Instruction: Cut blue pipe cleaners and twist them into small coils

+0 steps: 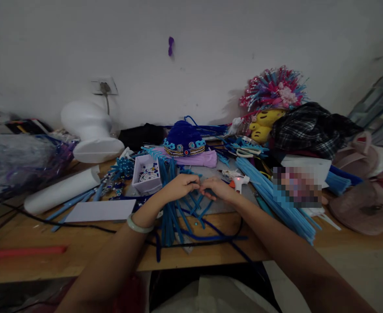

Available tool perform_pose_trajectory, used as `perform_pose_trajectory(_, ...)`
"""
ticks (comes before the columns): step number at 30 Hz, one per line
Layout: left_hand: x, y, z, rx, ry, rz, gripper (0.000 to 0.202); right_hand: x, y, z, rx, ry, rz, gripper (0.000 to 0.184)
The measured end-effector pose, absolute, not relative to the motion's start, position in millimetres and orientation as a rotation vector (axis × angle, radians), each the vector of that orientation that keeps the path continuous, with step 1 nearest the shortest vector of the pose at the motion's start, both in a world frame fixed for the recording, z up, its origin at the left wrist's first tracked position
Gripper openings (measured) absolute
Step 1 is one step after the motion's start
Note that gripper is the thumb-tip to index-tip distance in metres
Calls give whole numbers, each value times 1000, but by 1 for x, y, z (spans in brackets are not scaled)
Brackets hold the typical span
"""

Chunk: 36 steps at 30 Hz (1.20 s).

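Observation:
My left hand (182,186), a pale bangle on its wrist, meets my right hand (220,189) over the middle of the table. The fingers of both are bent and pinched together at the tips; whatever lies between them is too small to make out. Below and beside them lie blue pipe cleaners (168,217), some crossing each other. A white glue gun (240,181) with a lit red light rests just right of my right hand. Behind the hands sits a dark blue headdress (184,137) with a beaded band. Left of them is a white box (144,187) holding beads.
A white mannequin head (88,130) lies at the back left, near a paper roll (62,189). To the right are a long bundle of light blue pipe cleaners (276,200) and a plaid cloth (311,128). A black cable (80,225) crosses the table front.

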State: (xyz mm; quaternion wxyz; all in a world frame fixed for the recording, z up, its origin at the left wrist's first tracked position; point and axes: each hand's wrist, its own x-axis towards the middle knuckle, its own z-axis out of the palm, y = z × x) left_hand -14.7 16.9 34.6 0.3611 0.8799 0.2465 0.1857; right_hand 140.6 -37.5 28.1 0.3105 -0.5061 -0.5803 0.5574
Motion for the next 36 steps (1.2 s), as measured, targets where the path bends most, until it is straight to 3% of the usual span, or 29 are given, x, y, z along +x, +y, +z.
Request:
perform_pose_trajectory(4,-14,18,35,2067,660,360,13,135,-46,28,-1442,-2117,544,21)
perform_pose_trajectory(6,-15,21,34,1967,666,390,15,133,-49,29,-1426,-2192,259,19)
perform_pose_trajectory(8,-17,23,34,1909,682,458,19,132,-47,28,-1405,-2091,304,20)
perform_pose_trajectory(13,-18,26,30,1899,684,603,22,135,-36,21,-1387,-1558,903,14)
perform_pose_trajectory(15,-17,25,28,1882,690,649,22,135,-33,18,-1350,-1481,946,13)
perform_pose_trajectory(21,-17,26,29,1800,659,699,21,135,-38,23,-1144,-1700,610,6)
perform_pose_trajectory(27,-24,29,30,1735,556,534,19,135,-52,33,-947,-2094,291,9)
perform_pose_trajectory(36,-17,30,16,1508,535,510,17,133,-52,25,-981,-2148,210,13)
